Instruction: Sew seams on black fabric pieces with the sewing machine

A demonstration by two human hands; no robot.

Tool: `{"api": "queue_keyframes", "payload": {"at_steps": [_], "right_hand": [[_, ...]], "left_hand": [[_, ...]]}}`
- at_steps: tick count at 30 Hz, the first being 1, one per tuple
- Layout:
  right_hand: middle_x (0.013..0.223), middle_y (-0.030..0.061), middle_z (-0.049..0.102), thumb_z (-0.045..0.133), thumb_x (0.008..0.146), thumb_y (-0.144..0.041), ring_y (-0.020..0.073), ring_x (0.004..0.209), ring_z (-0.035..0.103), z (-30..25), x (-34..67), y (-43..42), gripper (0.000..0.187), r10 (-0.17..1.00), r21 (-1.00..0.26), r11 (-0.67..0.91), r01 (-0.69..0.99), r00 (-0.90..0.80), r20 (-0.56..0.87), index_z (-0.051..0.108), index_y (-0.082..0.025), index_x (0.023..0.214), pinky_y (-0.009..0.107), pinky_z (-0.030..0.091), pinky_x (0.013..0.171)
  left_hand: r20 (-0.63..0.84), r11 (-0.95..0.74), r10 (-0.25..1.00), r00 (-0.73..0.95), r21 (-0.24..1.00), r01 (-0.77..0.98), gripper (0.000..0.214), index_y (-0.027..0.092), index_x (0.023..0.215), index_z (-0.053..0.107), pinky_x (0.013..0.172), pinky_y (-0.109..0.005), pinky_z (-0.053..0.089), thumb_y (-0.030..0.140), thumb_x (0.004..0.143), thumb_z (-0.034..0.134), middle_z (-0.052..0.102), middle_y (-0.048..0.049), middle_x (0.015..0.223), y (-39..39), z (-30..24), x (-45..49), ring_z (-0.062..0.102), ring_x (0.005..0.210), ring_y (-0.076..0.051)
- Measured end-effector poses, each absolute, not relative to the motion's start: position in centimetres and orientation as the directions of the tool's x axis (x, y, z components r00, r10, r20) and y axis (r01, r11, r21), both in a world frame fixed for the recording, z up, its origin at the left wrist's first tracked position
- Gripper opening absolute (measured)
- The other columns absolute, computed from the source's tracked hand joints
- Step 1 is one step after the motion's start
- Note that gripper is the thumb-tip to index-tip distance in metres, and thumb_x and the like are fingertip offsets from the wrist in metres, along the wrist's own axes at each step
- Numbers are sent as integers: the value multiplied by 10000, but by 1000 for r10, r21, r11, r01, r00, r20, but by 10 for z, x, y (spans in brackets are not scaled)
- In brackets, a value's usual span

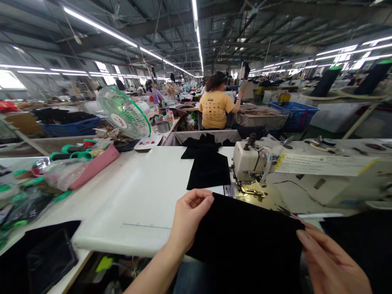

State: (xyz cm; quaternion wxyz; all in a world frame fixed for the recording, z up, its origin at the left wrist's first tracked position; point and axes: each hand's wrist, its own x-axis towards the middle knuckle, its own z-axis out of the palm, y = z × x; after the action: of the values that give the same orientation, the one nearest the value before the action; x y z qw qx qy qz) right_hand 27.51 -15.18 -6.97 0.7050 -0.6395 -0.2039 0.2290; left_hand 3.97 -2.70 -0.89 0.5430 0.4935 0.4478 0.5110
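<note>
A black fabric piece (pixel 248 237) is stretched between my two hands in front of the sewing machine (pixel 249 159). My left hand (pixel 192 212) pinches its upper left corner between thumb and fingers. At the upper right corner, my right hand (pixel 330 255) grips the edge, with small dark scissors (pixel 286 211) poking out beside the fingers; whether that hand also holds them I cannot tell. The fabric's lower part drops below the picture. Just beyond it, the lit needle plate (pixel 251 192) shows under the machine head. More black cut pieces (pixel 210 169) lie left of the machine.
A green-rimmed fan (pixel 122 112) stands at the table's back left. Thread spools (pixel 73 153) and plastic bags crowd the left side, with a dark pouch (pixel 52 255) nearer me. A person in a yellow shirt (pixel 216 108) sits ahead. A blue crate (pixel 294 114) stands behind the machine.
</note>
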Motion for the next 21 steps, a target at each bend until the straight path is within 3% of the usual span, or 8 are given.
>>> {"api": "queue_keyframes", "payload": {"at_steps": [4,8,12,16,21], "right_hand": [[1043,77,773,924,487,-514,297,1176,664,-65,275,-153,447,582,-981,55,-188,804,-121,780,-223,793,160,610,748],[1060,75,771,904,545,-495,316,1166,667,-64,273,-151,406,598,-988,61,-145,797,-80,786,-230,830,279,622,860],[1041,67,766,893,598,-462,297,1126,673,-64,267,-148,307,583,-987,141,-74,812,22,793,-247,794,385,545,995],[1002,59,751,857,708,-389,237,977,690,-58,265,-142,182,666,-981,187,-58,741,83,784,-236,773,359,544,891],[912,29,741,853,729,-361,186,856,672,-55,263,-137,162,692,-960,227,-162,720,42,763,-234,774,304,520,803]], "left_hand": [[54,-48,996,64,994,-101,155,183,686,703,765,-272,523,301,691,803,747,-44,852,-25,-9,43,665,814,-181],[77,-73,995,71,996,-56,154,205,669,682,765,-298,531,308,724,783,735,-36,829,-24,-7,42,661,805,-198],[82,-81,994,68,997,-20,202,227,712,661,792,-309,546,347,722,823,743,-19,844,-22,-8,36,674,830,-208],[38,-38,999,4,997,-67,345,227,759,640,789,-306,571,359,590,910,742,3,790,-12,-14,30,702,818,-211],[14,-14,1000,-2,997,-72,356,247,692,600,858,-294,563,341,578,923,726,41,780,-11,-11,29,701,895,-200]]}}
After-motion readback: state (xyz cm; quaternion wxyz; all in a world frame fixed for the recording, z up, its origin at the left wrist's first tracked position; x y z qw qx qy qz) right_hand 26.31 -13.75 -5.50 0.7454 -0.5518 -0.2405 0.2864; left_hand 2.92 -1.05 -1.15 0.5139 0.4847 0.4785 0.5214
